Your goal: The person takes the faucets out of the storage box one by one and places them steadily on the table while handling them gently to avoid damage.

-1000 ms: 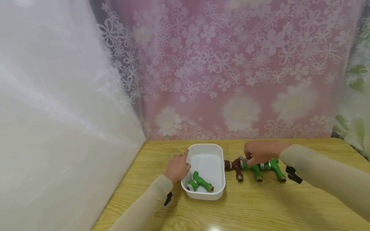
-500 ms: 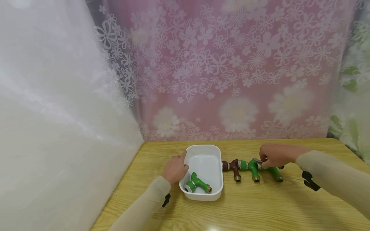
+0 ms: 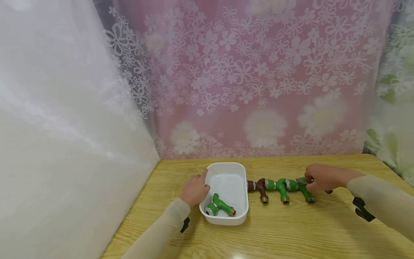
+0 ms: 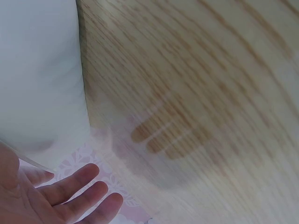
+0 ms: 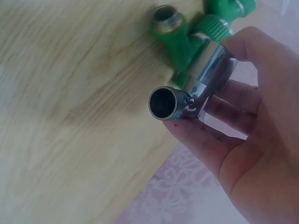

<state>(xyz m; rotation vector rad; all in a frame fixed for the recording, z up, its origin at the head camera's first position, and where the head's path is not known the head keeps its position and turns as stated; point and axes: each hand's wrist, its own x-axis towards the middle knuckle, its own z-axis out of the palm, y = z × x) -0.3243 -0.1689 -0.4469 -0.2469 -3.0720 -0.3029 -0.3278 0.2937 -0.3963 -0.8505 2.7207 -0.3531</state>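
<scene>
My left hand point(image 3: 195, 190) rests on the left rim of a white plastic tray point(image 3: 244, 194). In the left wrist view its fingers point(image 4: 77, 184) extend loosely outside the tray wall point(image 4: 42, 84). A green plastic tap point(image 3: 220, 205) with a brass threaded end lies inside the tray. On the right, my right hand point(image 3: 326, 177) pinches a short chrome threaded pipe fitting point(image 5: 205, 77) between thumb and fingers. It is at the right end of a row holding a brown tap point(image 3: 262, 190), a green tap point(image 3: 282, 190) and another green tap point(image 3: 305, 194). The hand partly hides this fitting in the head view.
The row runs from the tray's right wall across the wooden table point(image 3: 275, 230). A pink flowered curtain point(image 3: 223, 90) hangs behind the table. White sheeting point(image 3: 64, 144) lines the left side.
My right hand has moved right along the row with the chrome fitting, from near the brown tap to past the second green one. The left hand stays on the tray rim.
</scene>
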